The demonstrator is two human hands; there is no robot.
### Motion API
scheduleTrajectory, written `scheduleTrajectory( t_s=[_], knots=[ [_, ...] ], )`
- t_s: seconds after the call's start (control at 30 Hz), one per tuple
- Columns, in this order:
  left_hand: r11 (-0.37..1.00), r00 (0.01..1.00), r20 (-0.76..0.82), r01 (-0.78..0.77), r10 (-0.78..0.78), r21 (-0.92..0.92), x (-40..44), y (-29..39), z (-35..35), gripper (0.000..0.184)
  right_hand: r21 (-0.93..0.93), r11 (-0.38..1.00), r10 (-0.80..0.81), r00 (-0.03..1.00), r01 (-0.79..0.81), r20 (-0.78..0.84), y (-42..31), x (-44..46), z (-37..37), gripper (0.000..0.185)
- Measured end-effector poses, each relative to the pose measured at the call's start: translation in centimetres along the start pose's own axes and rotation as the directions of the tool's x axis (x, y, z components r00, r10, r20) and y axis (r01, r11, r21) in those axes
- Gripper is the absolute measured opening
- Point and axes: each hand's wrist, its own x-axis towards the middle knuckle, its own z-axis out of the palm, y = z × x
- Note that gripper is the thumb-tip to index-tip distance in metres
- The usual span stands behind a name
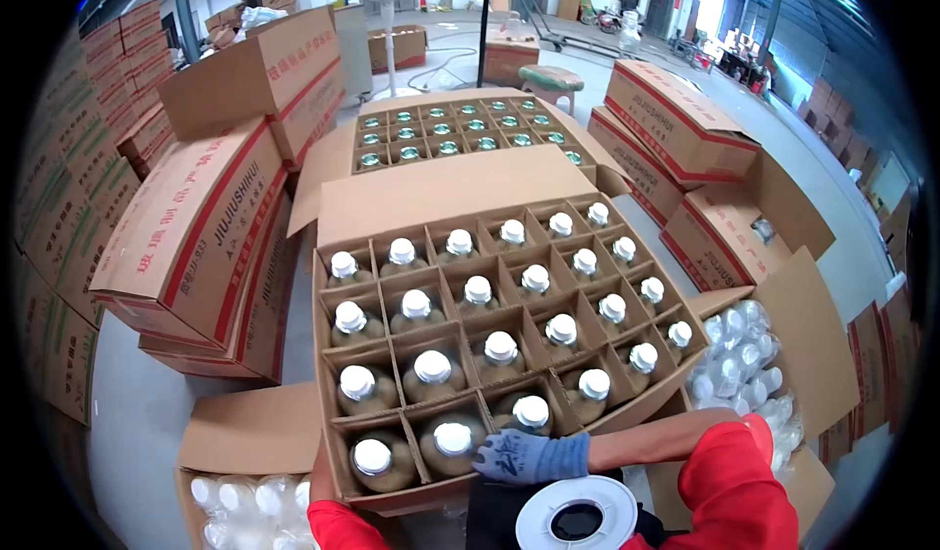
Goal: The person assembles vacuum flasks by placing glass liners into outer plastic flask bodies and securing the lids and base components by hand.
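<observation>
A large open cardboard box (450, 183) stands in front of me, split by cardboard dividers into compartments. Clear bottles (432, 366) with white caps fill them, one upright in each. My right hand (529, 455), in a blue-grey glove, lies at the box's near edge beside the front-row bottles, its fingers curled over the rim. On the left, only my forearm (323, 477) shows by the box's near corner; the hand itself is hidden behind the cardboard. A white disc with a dark round centre (576, 516) sits just below my right hand.
Behind stands another divided box (460, 168) of bottles with green-tinted tops. Open boxes of plastic-wrapped white-capped bottles lie at right (749, 359) and lower left (255, 501). Printed cartons are stacked left (186, 227) and right (676, 124). Fans (487, 22) and a stool (551, 80) stand beyond.
</observation>
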Motion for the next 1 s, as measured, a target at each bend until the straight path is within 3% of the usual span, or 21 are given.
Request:
scheduleTrajectory(
  t_s=[0.17,0.27,0.3,0.33,0.37,0.4,0.43,0.47,0.5,0.53,0.6,0.7,0.73,0.8,0.83,0.87,0.9,0.97,1.0],
  knots=[
    [0.998,1.000,-0.011,-0.016,0.016,0.057,-0.3,0.2,-0.4,0.047,-0.018,0.998,0.053,0.999,-0.053,-0.005,-0.4,0.7,-0.1,0.022],
    [0.995,0.999,-0.018,-0.034,0.036,0.092,-0.2,0.3,-0.4,0.047,0.174,0.982,0.079,0.997,-0.077,-0.004,0.5,-0.5,-0.6,0.024],
    [0.993,0.999,-0.025,-0.036,0.039,0.115,-0.4,0.5,-0.6,0.047,0.421,0.907,0.022,0.996,0.015,-0.084,1.0,-1.9,-3.9,0.024],
    [0.990,0.999,-0.027,-0.035,0.039,0.134,-0.6,0.7,-0.8,0.047,0.588,0.804,0.081,0.963,0.090,-0.258,2.1,-4.1,-4.9,0.025],
    [0.988,0.999,-0.032,-0.033,0.038,0.151,-0.8,0.8,-0.9,0.047,0.433,0.901,0.187,0.924,-0.026,-0.335,4.5,-6.9,-5.1,0.033],
    [0.984,0.999,-0.034,-0.036,0.043,0.172,-0.9,1.0,-1.1,0.047,0.316,0.906,0.383,0.862,-0.282,-0.330,5.0,-9.9,-9.7,0.036],
    [0.981,0.998,-0.031,-0.042,0.049,0.192,-1.2,1.2,-1.1,0.047,0.308,0.882,0.465,0.756,-0.356,-0.460,8.9,-13.4,-9.0,0.042],
    [0.976,0.998,-0.029,-0.050,0.057,0.213,-1.6,1.5,-1.2,0.047,0.150,0.799,0.541,0.586,-0.582,-0.604,11.7,-18.1,-8.6,0.045],
    [0.969,0.997,-0.032,-0.064,0.074,0.240,-1.9,2.0,-1.3,0.047,0.221,0.648,0.704,0.462,-0.729,-0.540,14.5,-22.5,-8.8,0.052],
    [0.958,0.996,-0.025,-0.077,0.088,0.275,-2.3,2.7,-1.4,0.047,0.017,0.418,0.773,0.346,-0.908,-0.531,17.2,-27.1,-8.0,0.063],
    [0.923,0.990,-0.013,-0.128,0.143,0.363,-3.1,4.5,-1.1,0.047,0.278,0.222,0.918,0.105,-0.935,-0.382,21.6,-34.5,-4.0,0.075],
    [0.753,0.965,0.055,-0.237,0.258,0.614,-6.6,10.1,0.2,0.048,0.436,0.145,0.980,0.070,-0.888,-0.184,22.5,-36.0,-1.4,0.086],
    [0.674,0.956,0.083,-0.258,0.281,0.692,-8.3,11.8,0.8,0.048,0.462,0.163,0.983,0.106,-0.872,-0.147,23.2,-36.1,-0.3,0.080],
    [0.561,0.937,0.133,-0.303,0.323,0.770,-11.7,13.2,1.7,0.048,0.086,-0.021,0.980,-0.037,-0.996,-0.195,23.0,-33.2,-1.1,0.070],
    [0.574,0.933,0.110,-0.300,0.341,0.762,-13.7,12.7,2.0,0.048,0.051,-0.020,0.971,-0.031,-0.998,-0.237,23.0,-32.7,-1.1,0.065],
    [0.612,0.933,0.064,-0.283,0.354,0.739,-15.4,11.7,2.4,0.048,0.024,0.025,0.971,0.018,-0.999,-0.237,22.1,-32.1,-1.8,0.050],
    [0.743,0.935,-0.059,-0.239,0.350,0.625,-16.2,9.8,2.7,0.048,0.016,0.079,0.956,0.071,-0.997,-0.285,22.6,-32.3,-1.0,0.041],
    [0.929,0.906,-0.308,-0.188,0.289,0.318,-18.3,4.6,3.2,0.048,-0.082,0.131,0.938,0.151,-0.988,-0.312,22.4,-32.3,-1.0,0.026],
    [0.975,0.880,-0.423,-0.170,0.215,0.143,-19.0,2.4,3.2,0.048,-0.085,0.119,0.953,0.138,-0.989,-0.270,22.1,-31.5,-2.1,0.026]
  ],
)
